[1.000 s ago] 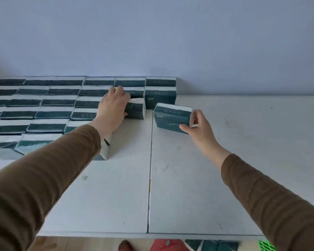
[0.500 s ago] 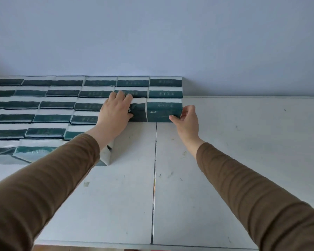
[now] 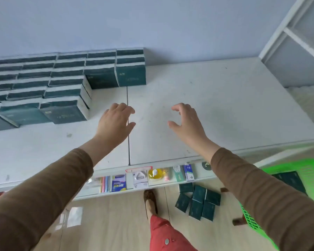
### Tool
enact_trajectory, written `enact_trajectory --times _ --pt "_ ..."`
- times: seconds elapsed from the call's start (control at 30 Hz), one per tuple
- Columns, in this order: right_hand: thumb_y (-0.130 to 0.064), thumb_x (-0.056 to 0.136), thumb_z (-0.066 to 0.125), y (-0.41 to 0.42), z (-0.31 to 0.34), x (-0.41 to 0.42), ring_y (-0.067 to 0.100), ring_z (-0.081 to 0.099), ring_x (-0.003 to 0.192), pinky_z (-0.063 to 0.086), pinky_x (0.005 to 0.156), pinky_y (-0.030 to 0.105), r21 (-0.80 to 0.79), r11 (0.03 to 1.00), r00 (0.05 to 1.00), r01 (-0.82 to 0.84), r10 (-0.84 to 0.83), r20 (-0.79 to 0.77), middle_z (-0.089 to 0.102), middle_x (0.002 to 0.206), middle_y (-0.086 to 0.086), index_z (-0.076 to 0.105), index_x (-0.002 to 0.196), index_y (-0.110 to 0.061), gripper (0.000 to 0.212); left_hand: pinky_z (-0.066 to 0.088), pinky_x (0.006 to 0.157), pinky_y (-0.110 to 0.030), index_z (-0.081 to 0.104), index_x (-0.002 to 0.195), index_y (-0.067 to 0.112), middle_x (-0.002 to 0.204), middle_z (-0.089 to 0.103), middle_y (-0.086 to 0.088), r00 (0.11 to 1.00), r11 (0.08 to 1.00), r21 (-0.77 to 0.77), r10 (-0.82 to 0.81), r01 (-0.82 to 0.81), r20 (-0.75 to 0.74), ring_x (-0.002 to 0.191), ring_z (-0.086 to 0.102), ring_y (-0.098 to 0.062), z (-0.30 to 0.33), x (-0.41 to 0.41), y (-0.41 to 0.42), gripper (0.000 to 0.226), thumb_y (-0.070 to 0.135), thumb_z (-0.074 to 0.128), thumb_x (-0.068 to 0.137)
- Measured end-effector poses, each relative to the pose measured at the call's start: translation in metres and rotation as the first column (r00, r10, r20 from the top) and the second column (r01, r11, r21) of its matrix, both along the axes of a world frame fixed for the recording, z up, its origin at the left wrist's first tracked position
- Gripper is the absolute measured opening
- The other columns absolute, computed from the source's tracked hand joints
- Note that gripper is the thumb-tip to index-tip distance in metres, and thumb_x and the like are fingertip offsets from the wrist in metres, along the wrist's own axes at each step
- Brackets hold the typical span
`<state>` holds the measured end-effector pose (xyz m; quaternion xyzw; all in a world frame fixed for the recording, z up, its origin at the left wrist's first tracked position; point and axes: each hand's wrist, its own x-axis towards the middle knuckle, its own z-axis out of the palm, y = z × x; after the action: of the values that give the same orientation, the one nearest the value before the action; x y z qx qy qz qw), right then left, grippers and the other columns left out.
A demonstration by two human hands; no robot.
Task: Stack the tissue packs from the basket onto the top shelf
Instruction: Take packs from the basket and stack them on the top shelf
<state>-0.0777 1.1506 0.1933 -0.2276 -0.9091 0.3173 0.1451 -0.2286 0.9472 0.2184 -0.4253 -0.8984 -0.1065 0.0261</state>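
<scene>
Rows of dark green tissue packs [image 3: 43, 82] stand on the left half of the white top shelf [image 3: 207, 105], against the wall. The two rightmost front packs [image 3: 130, 75] sit side by side in the back rows. My left hand [image 3: 116, 122] and my right hand [image 3: 187, 120] hover over the bare shelf in front of them, fingers spread, holding nothing. A green basket [image 3: 308, 171] stands on the floor at lower right with packs inside it. Several more packs [image 3: 198, 201] lie loose on the floor beside it.
A lower shelf [image 3: 145, 176] under the top one carries small goods such as a yellow item and boxed items. A white shelving frame [image 3: 297, 38] rises at the right. My foot in a brown shoe [image 3: 150, 201] and a red trouser leg show on the wooden floor.
Both hands let go of the packs they pressed into the row and drew back toward me. The view tipped down, so the floor, the basket and the lower shelf now show.
</scene>
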Motion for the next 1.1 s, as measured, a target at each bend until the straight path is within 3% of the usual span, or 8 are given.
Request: enact_trajectory --times 0.23,0.43,0.53,0.67,0.77,0.9,1.1 --pt "-0.025 0.090 0.066 -0.028 -0.002 0.201 0.021 0.045 0.116 0.039 0.098 0.035 0.135 0.990 0.992 0.049 -0.064 0.107 0.052 0.127 0.002 0.053 0.127 -0.016 0.041 0.047 0.088 -0.041 0.061 0.121 0.021 0.116 0.061 0.002 0.984 0.984 0.092 -0.162 0.156 0.067 0.110 0.051 -0.025 -0.019 0.176 -0.001 0.034 0.031 0.066 0.088" --pt "-0.027 0.089 0.068 -0.015 -0.020 0.334 0.023 0.046 0.115 0.036 0.096 0.033 0.136 0.984 0.962 0.114 -0.144 0.234 0.053 0.124 0.004 0.054 0.126 -0.015 0.042 0.048 0.088 -0.042 0.060 0.123 0.021 0.119 0.062 0.001 0.955 0.974 0.035 -0.225 0.222 0.195 0.113 0.051 -0.025 -0.046 0.288 0.032 0.037 0.032 0.065 0.088" --pt "-0.029 0.089 0.067 0.006 -0.038 0.388 0.023 0.047 0.113 0.040 0.097 0.037 0.107 0.977 0.933 0.183 -0.207 0.296 0.053 0.123 0.003 0.053 0.127 -0.016 0.042 0.046 0.094 -0.041 0.059 0.126 0.022 0.122 0.061 0.001 0.934 0.958 -0.018 -0.275 0.286 0.228 0.118 0.050 -0.024 -0.061 0.336 0.065 0.039 0.035 0.063 0.089" --pt "-0.030 0.088 0.066 0.052 -0.065 0.454 0.024 0.047 0.114 0.042 0.096 0.041 0.036 0.963 0.892 0.268 -0.262 0.369 0.053 0.124 0.003 0.053 0.126 -0.017 0.042 0.046 0.092 -0.038 0.059 0.124 0.026 0.119 0.061 0.005 0.900 0.933 -0.052 -0.326 0.355 0.288 0.116 0.050 -0.020 -0.084 0.400 0.126 0.035 0.035 0.061 0.090" --pt "-0.029 0.090 0.067 0.103 -0.093 0.504 0.024 0.047 0.117 0.040 0.097 0.037 -0.025 0.949 0.863 0.314 -0.275 0.424 0.053 0.126 0.003 0.052 0.129 -0.016 0.044 0.045 0.089 -0.036 0.058 0.124 0.026 0.117 0.059 0.005 0.877 0.909 -0.114 -0.344 0.400 0.335 0.113 0.049 -0.019 -0.109 0.446 0.187 0.036 0.036 0.062 0.090" --pt "-0.026 0.092 0.067 0.188 -0.142 0.562 0.026 0.047 0.124 0.039 0.102 0.035 -0.126 0.913 0.804 0.387 -0.267 0.532 0.053 0.132 0.008 0.049 0.136 -0.012 0.050 0.042 0.095 -0.037 0.055 0.128 0.025 0.122 0.056 0.003 0.844 0.860 -0.217 -0.349 0.461 0.407 0.116 0.047 -0.021 -0.153 0.501 0.279 0.041 0.036 0.063 0.089" --pt "-0.023 0.093 0.064 0.298 -0.223 0.601 0.030 0.047 0.129 0.041 0.103 0.038 -0.192 0.848 0.702 0.494 -0.259 0.663 0.049 0.138 0.013 0.040 0.146 -0.008 0.060 0.043 0.093 -0.040 0.047 0.135 0.022 0.127 0.051 -0.001 0.818 0.785 -0.309 -0.395 0.537 0.419 0.118 0.048 -0.024 -0.239 0.543 0.407 0.050 0.032 0.063 0.089"
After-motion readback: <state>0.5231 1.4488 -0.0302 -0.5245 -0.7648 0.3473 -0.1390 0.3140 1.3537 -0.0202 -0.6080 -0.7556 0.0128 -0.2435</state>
